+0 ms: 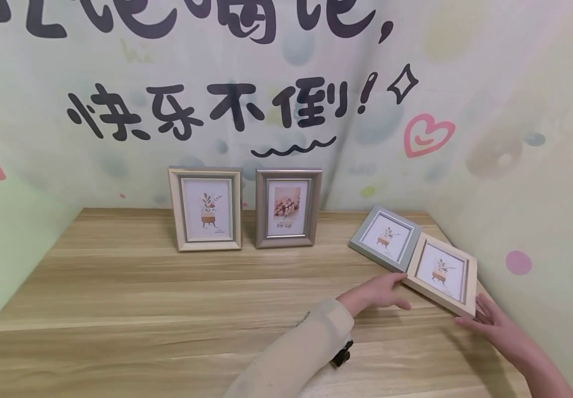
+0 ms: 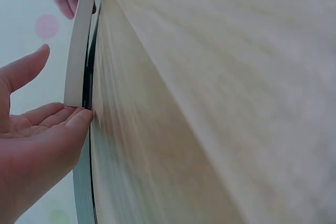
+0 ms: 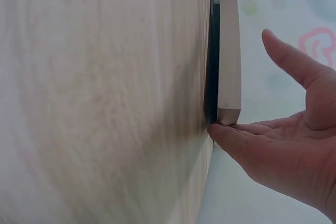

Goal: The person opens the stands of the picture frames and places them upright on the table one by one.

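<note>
A cream picture frame [image 1: 443,271] lies face up on the right of the table, its long side against a grey-green picture frame [image 1: 386,236]. My left hand [image 1: 381,290] touches its left near corner, thumb held apart. At the right near corner is my right hand [image 1: 500,331], its fingers against the frame's end. In the left wrist view the left hand [image 2: 47,119] has extended fingertips at the frame's lower edge, thumb raised. The right wrist view shows the right hand [image 3: 294,129] likewise, fingertips at the edge [image 3: 229,61] and thumb off it.
Two picture frames stand upright at the back, a cream one [image 1: 207,210] and a brown-grey one [image 1: 288,207]. Behind the wooden table [image 1: 167,320] hangs a printed cloth [image 1: 217,149] with large writing. Another cloth wall [image 1: 540,193] borders the right edge.
</note>
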Demonstrator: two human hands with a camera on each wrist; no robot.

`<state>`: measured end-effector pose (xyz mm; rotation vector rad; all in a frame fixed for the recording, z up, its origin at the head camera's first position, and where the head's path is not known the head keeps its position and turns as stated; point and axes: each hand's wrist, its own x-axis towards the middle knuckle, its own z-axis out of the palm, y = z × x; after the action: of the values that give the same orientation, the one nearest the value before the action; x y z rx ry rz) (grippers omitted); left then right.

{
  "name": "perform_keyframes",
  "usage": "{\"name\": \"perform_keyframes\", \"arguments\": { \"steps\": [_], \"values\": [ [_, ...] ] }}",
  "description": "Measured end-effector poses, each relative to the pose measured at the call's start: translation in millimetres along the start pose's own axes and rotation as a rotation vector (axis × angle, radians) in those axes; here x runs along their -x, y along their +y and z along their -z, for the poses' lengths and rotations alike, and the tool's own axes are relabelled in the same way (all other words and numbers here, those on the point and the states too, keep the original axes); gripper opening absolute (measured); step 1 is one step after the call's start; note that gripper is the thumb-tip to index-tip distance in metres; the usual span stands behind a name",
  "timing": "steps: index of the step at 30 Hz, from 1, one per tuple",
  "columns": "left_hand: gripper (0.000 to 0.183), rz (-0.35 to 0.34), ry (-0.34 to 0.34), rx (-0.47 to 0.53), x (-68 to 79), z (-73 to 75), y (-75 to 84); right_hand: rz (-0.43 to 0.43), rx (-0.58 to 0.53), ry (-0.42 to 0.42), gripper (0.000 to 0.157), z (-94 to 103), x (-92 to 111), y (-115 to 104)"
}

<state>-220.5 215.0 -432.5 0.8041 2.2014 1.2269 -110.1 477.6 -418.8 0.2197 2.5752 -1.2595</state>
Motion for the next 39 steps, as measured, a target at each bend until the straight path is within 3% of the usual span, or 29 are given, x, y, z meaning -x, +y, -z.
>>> {"name": "perform_keyframes", "arguments": {
  "steps": [4, 8, 12, 14, 19, 25, 31, 39],
  "values": [
    [0.065, -0.014, 0.047, 0.141, -0.4, -1.5, 1.0, -0.033, -0.024, 0.094, 0.091, 2.3, 3, -1],
    [0.055, 0.012, 0.146, 0.300, -0.9, -3.6, 5.9, -0.052, -0.054, 0.235, 0.083, 1.0, 8, -1],
    [0.037, 0.042, 0.273, 0.347, -0.7, -6.4, 12.4, 0.023, -0.289, 0.333, 0.041, -1.7, 13, -1],
    [0.028, 0.059, 0.309, 0.386, 0.0, -7.8, 14.8, 0.052, -0.438, 0.367, 0.029, -3.1, 14, -2],
    [0.018, 0.117, 0.328, 0.514, 3.7, -11.1, 17.4, 0.018, -0.612, 0.422, 0.034, -4.3, 19, -2],
    [0.018, 0.111, 0.359, 0.472, 6.0, -12.9, 20.0, 0.046, -0.742, 0.429, 0.037, -5.7, 25, 0],
    [0.018, 0.089, 0.379, 0.528, 5.8, -12.4, 23.1, 0.081, -0.855, 0.467, 0.035, -9.1, 29, -5],
    [0.012, 0.084, 0.475, 0.546, 8.3, -3.0, 22.7, 0.253, -1.079, 0.444, 0.039, -17.2, 25, -22]
  ]
}}
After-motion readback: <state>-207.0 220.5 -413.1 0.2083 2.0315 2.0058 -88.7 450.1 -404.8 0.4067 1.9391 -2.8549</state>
